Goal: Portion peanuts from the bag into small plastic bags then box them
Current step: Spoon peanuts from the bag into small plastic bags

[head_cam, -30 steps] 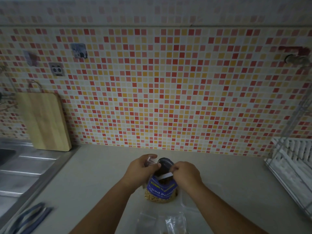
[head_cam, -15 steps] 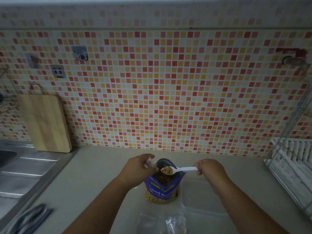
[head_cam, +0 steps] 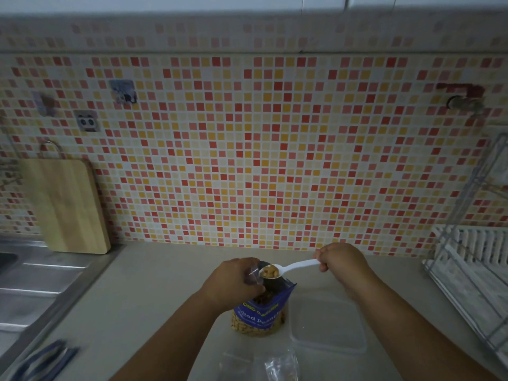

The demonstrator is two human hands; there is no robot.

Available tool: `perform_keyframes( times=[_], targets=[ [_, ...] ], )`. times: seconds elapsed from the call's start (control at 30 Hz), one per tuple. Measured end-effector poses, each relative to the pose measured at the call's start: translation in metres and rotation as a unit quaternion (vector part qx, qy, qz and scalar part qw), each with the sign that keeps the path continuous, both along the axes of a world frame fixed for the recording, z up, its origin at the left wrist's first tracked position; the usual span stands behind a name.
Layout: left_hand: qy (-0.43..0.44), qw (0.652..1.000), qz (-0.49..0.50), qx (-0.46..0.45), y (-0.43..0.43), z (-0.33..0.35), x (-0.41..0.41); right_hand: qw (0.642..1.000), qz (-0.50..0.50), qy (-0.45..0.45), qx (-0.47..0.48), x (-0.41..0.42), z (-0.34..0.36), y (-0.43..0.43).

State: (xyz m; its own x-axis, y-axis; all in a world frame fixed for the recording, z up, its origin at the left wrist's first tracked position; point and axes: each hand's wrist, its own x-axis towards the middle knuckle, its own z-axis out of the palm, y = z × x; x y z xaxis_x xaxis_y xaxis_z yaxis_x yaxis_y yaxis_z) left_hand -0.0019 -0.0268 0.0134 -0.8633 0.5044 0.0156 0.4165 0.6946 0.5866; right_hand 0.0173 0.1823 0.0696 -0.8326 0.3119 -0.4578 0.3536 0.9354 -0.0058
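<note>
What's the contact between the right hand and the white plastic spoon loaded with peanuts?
Touching. The head view shows the right hand curled round the handle end of the white plastic spoon.

Lifting the white spoon point(head_cam: 295, 266), now heaped with peanuts point(head_cam: 269, 271), clear of the blue bag point(head_cam: 261, 312); drawing the right hand point(head_cam: 341, 259) away rightward.

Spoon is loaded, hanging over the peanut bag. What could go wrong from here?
1. The spoon is heaped and the right hand grips only its handle end; a tilt could roll peanuts off onto the counter.
2. The small bag pinched in the left hand looks crumpled, its mouth hard to see; the pour may miss.
3. The peanut bag stands open; a bump could tip it.
</note>
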Motion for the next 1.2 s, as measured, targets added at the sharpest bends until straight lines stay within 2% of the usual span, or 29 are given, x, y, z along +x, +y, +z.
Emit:
perform_keyframes(
  times=[0.1,0.17,0.23,0.33,0.43,0.5,0.57,0.67,0.7,0.8,0.87,0.97,1.03,1.1,1.13,1.2],
  targets=[
    [-0.006,1.0,0.002,0.013,0.004,-0.001,-0.001,0.988,-0.034,0.118,-0.095,0.004,-0.007,-0.004],
    [-0.017,1.0,0.006,0.025,0.009,0.0,0.0,0.952,-0.043,0.239,-0.185,0.011,-0.008,-0.007],
    [-0.024,0.999,0.012,0.038,0.013,0.0,0.002,0.945,0.036,0.284,-0.158,0.015,0.0,-0.018],
    [-0.029,0.996,0.03,0.079,0.018,-0.003,0.003,0.914,0.194,0.339,-0.109,0.018,0.012,-0.037],
    [-0.061,0.985,0.082,0.14,0.019,-0.007,0.001,0.84,0.36,0.405,0.031,0.025,0.026,-0.044],
    [-0.097,0.97,0.108,0.194,0.017,-0.008,0.001,0.784,0.392,0.475,0.081,0.031,0.034,-0.039],
    [-0.119,0.958,0.117,0.231,0.013,-0.009,0.0,0.765,0.349,0.529,0.112,0.034,0.038,-0.03],
    [-0.147,0.939,0.124,0.284,0.006,-0.007,0.0,0.788,0.228,0.564,0.094,0.036,0.027,-0.02],
    [-0.158,0.93,0.127,0.307,0.004,-0.006,0.001,0.814,0.205,0.537,0.087,0.036,0.018,-0.021],
    [-0.19,0.898,0.133,0.375,0.001,-0.004,0.006,0.911,0.198,0.359,0.049,0.034,-0.024,-0.029],
    [-0.199,0.889,0.133,0.39,0.001,-0.003,0.01,0.93,0.196,0.309,0.035,0.036,-0.047,-0.035],
    [-0.212,0.881,0.127,0.403,0.001,-0.003,0.019,0.923,0.169,0.345,-0.031,0.039,-0.058,-0.043],
    [-0.22,0.872,0.115,0.422,0.0,-0.002,0.028,0.91,0.13,0.337,-0.203,0.047,-0.058,-0.051],
    [-0.235,0.865,0.097,0.433,0.0,-0.001,0.04,0.875,0.069,0.286,-0.385,0.06,-0.058,-0.063],
    [-0.246,0.861,0.086,0.438,0.0,-0.003,0.045,0.857,0.048,0.289,-0.424,0.068,-0.06,-0.068],
    [-0.269,0.855,0.074,0.437,0.0,-0.008,0.056,0.843,0.025,0.332,-0.422,0.08,-0.067,-0.073]
  ],
)
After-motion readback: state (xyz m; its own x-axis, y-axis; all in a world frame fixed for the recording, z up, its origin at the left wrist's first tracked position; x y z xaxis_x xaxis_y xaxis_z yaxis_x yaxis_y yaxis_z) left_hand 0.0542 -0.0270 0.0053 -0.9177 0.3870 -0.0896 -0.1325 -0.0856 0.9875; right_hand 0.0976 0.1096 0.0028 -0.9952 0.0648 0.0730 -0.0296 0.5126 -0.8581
